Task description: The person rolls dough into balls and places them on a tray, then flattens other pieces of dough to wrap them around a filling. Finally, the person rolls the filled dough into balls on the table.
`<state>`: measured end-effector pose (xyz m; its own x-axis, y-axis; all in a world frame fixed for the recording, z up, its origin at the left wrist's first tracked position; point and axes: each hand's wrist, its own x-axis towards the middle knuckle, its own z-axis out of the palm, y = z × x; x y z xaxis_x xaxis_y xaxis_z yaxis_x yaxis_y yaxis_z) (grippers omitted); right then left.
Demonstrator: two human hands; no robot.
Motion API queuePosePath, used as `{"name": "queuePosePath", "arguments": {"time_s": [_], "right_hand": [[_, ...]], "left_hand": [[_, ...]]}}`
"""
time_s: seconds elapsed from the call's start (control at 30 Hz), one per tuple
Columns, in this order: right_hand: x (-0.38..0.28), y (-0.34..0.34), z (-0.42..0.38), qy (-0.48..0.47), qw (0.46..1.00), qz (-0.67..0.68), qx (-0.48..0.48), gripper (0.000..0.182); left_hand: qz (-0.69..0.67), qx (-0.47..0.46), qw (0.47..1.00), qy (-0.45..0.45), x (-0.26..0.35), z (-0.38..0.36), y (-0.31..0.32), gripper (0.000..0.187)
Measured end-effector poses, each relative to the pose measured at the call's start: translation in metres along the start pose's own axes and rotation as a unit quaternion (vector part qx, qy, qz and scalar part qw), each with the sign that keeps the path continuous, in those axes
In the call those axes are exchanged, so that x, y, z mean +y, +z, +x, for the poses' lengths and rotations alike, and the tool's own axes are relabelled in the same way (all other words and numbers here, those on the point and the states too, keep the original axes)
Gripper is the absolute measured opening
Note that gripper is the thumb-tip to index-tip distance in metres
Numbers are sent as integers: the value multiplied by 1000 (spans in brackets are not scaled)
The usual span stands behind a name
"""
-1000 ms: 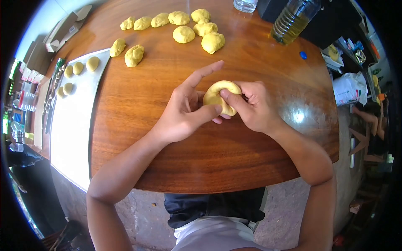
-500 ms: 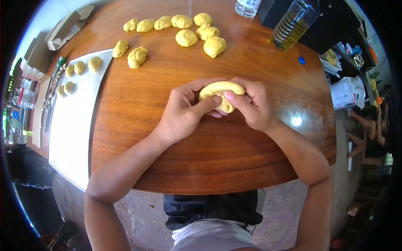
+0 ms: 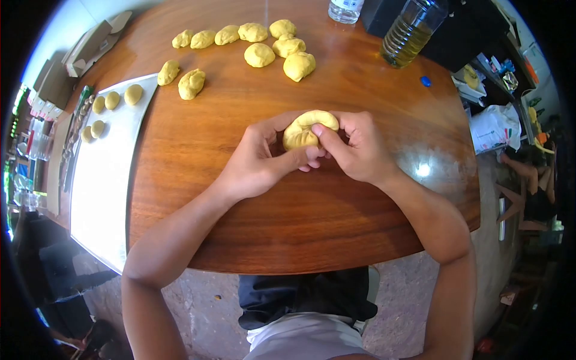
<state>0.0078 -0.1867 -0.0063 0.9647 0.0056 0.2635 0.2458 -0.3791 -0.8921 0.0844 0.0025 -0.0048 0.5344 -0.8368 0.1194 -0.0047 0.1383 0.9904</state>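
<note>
Between my two hands, above the middle of the wooden table, is a piece of yellow dough (image 3: 302, 135) with a thick folded rim and a creased hollow. My left hand (image 3: 267, 159) closes around its left side, fingers behind and thumb along the lower edge. My right hand (image 3: 357, 147) grips the right side, its thumb pressed into the hollow. Beyond the hands, several lumps of yellow dough (image 3: 259, 55) lie in loose rows. On the metal tray (image 3: 102, 192) at the left sit several smooth round dough balls (image 3: 111, 100).
At the back right stand a clear bottle (image 3: 345, 11) and a bottle of yellowish oil (image 3: 411, 36), with a blue cap (image 3: 426, 81) nearby. Cardboard boxes (image 3: 96, 45) are at the far left. A white bag (image 3: 495, 129) sits beyond the right table edge, near a person's legs (image 3: 525, 171).
The dough has been turned and folded further in my hands. My left thumb has slid down to its lower edge, while my right thumb still presses the hollow. The view has shifted slightly.
</note>
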Motion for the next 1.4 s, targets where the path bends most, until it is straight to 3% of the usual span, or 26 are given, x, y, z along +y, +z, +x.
{"name": "queuePosePath", "arguments": {"time_s": [0.17, 0.23, 0.33, 0.47, 0.53, 0.6, 0.67, 0.73, 0.8, 0.9, 1.07, 1.17, 1.23, 1.37, 1.4], "right_hand": [[10, -1, -1, -32, 999, 24, -6, 23], [6, -8, -2, -30, 988, 117, -96, 29], [3, -6, 2, -24, 969, 214, -119, 35], [4, -5, 3, -7, 967, 208, -146, 37], [4, -4, 2, -47, 977, 128, -166, 38], [-4, -6, 2, -36, 978, 109, -174, 39], [-5, -4, 1, -25, 979, 91, -180, 40], [1, -2, 1, 20, 979, 145, -140, 43], [-1, -4, 2, 38, 980, 145, -132, 42], [-9, -7, 2, 67, 982, 132, -120, 42], [-17, -6, 0, 116, 980, 133, -86, 38], [-6, 1, -3, 83, 984, 159, -19, 35], [0, 4, -3, -45, 992, -26, 114, 30], [0, 8, -3, -130, 984, -58, 109, 24], [-2, 7, -6, -101, 992, -23, 75, 25]], "left_hand": [[-64, 22, 997, -46, -3, 0, -8, 33], [-79, 25, 995, -49, 0, 0, -12, 30], [-79, 37, 994, -72, 2, -1, -15, 26], [-114, 13, 992, -56, 2, -2, -18, 25], [-122, -1, 991, -57, 3, -1, -19, 24], [-43, -44, 996, -67, 4, -2, -17, 23], [-50, -38, 996, -65, -2, -2, -17, 28], [-54, -35, 996, -60, -1, -1, -14, 35], [-63, 32, 998, -3, 4, -2, -5, 45], [-42, 41, 998, 5, 1, -2, -4, 60], [-47, -16, 999, -8, 3, -3, -10, 59], [-98, -25, 995, -17, 0, -1, -13, 56], [-138, -15, 989, -44, -2, -1, -12, 54], [-62, 7, 998, -22, 0, 3, -6, 43], [-45, 15, 999, -23, 1, 3, -7, 39]]}}
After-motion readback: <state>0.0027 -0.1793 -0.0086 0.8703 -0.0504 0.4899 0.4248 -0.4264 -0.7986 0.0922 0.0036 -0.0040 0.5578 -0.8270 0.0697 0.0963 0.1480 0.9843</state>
